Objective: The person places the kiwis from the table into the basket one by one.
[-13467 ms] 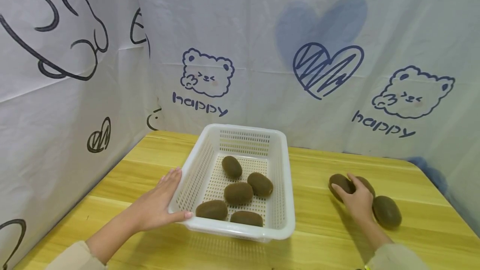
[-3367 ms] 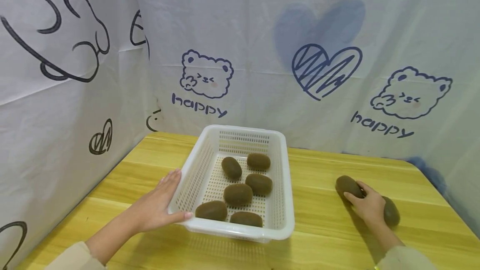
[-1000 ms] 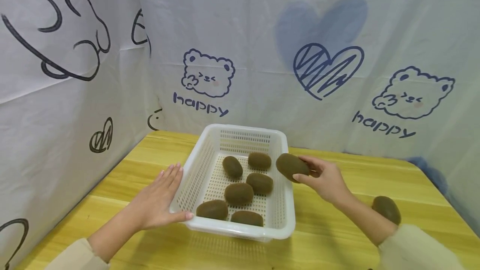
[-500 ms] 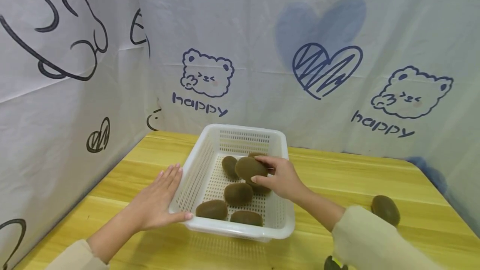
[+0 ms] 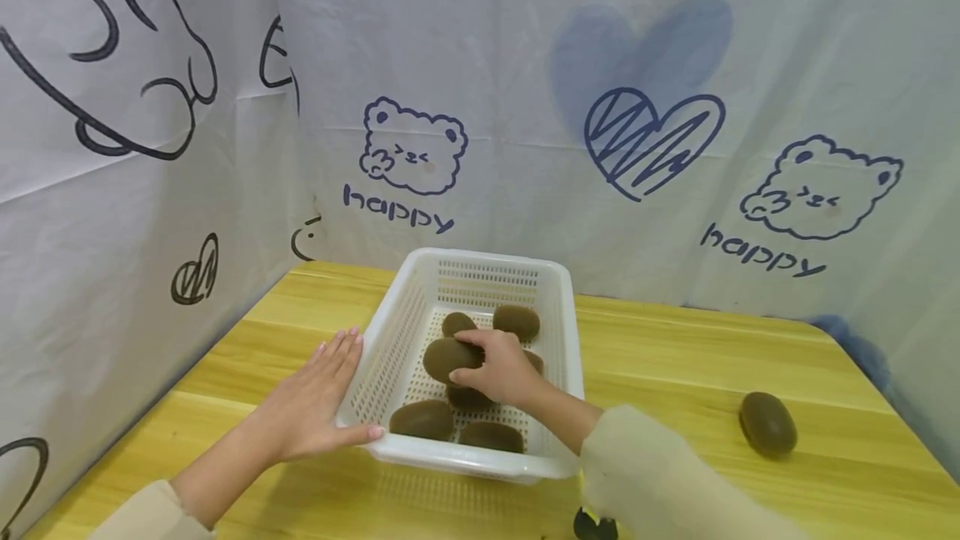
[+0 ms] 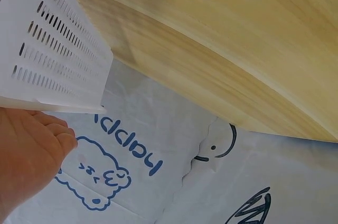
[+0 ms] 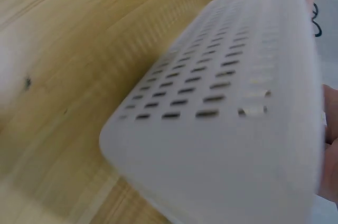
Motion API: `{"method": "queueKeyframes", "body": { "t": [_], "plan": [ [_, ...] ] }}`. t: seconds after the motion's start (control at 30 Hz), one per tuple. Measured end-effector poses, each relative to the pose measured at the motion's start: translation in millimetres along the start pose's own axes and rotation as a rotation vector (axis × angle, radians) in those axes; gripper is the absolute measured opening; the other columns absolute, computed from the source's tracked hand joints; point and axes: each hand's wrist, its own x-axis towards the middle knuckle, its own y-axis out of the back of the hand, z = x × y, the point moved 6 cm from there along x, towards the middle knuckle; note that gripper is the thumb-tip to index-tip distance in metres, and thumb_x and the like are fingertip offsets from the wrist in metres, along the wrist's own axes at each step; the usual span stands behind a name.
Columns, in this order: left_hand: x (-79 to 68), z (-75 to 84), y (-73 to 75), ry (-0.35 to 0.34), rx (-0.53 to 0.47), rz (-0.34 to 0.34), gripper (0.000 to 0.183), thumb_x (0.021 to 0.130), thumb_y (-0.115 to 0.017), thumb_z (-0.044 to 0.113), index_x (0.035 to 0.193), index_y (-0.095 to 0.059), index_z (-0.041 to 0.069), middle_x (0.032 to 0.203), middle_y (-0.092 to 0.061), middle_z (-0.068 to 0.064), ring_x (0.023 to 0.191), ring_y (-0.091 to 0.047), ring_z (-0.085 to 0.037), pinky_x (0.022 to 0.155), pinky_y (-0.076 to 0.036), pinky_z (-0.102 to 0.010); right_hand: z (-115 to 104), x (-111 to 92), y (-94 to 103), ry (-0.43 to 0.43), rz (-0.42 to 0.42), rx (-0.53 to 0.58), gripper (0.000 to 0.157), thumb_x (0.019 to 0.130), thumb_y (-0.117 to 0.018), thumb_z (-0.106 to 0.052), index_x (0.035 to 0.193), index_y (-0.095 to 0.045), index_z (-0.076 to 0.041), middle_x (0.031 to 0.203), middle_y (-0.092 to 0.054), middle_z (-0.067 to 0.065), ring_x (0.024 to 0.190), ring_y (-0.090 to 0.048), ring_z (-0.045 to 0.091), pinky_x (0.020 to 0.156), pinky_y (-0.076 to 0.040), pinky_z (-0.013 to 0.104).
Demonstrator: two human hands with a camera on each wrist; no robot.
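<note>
My right hand [image 5: 504,367] reaches into the white slotted plastic basket [image 5: 480,462], pinching a brown kiwi [image 5: 447,359] between thumb and fingers. It overlaps another kiwi [image 5: 469,399] below it in the head view. Several more lie on the basket floor, among them a kiwi [image 5: 516,322] at the back right and a kiwi [image 5: 422,421] at the front left. My left hand [image 5: 309,407] rests with straight fingers along the basket's left side, thumb on the front rim. The left wrist view shows its curved fingers [image 6: 59,134] at the rim. In the right wrist view the basket wall [image 7: 211,145] hides most of the work.
A lone kiwi [image 5: 768,425] lies on the wooden table [image 5: 675,357] to the right of the basket. A white cloth [image 5: 525,65] with printed bears and hearts hangs behind and to the left. Near the right sleeve a small dark object [image 5: 595,525] shows at the bottom edge.
Over the last second my right hand has carried the kiwi leftward over the right rim and into the basket. Earlier another kiwi came in at the back right. The left hand stays put.
</note>
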Motion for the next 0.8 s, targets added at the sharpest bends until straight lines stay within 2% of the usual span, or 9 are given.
{"method": "queueKeyframes", "body": {
  "t": [0.17, 0.33, 0.53, 0.8],
  "plan": [
    [0.1, -0.6, -0.1, 0.005, -0.007, -0.004, 0.105, 0.077, -0.055, 0.065, 0.14, -0.024, -0.013, 0.15, -0.019, -0.028, 0.138, -0.021, -0.042, 0.114, -0.024, -0.049, -5, 8, -17.4, 0.038, -0.074, -0.013, 0.046, 0.08, -0.069, -0.008, 0.121, -0.056, 0.009, 0.124, -0.058, 0.023, 0.116, -0.055, 0.037, 0.098, -0.047, 0.045],
    [0.3, -0.1, 0.8, 0.007, -0.015, -0.003, 0.104, 0.077, -0.055, 0.065, 0.14, -0.025, -0.012, 0.15, -0.019, -0.028, 0.139, -0.021, -0.042, 0.114, -0.024, -0.049, -10, 13, -26.3, 0.065, -0.108, -0.037, 0.045, 0.079, -0.069, -0.006, 0.119, -0.056, 0.011, 0.123, -0.059, 0.023, 0.115, -0.056, 0.036, 0.099, -0.046, 0.044],
    [0.2, 0.6, 2.0, 0.005, -0.018, 0.003, 0.104, 0.078, -0.055, 0.064, 0.14, -0.025, -0.013, 0.15, -0.02, -0.028, 0.138, -0.022, -0.042, 0.113, -0.025, -0.049, -13, 15, -32.5, 0.058, -0.114, -0.073, 0.043, 0.079, -0.069, -0.007, 0.118, -0.058, 0.009, 0.121, -0.061, 0.02, 0.113, -0.058, 0.032, 0.097, -0.048, 0.04],
    [-0.3, 1.2, 2.1, 0.001, -0.015, 0.013, 0.104, 0.078, -0.055, 0.065, 0.14, -0.025, -0.012, 0.15, -0.02, -0.028, 0.138, -0.022, -0.042, 0.113, -0.026, -0.049, -10, 16, -37.5, 0.008, -0.128, -0.063, 0.042, 0.083, -0.066, -0.008, 0.12, -0.057, 0.008, 0.124, -0.06, 0.018, 0.118, -0.055, 0.031, 0.1, -0.046, 0.039]
  ]
}}
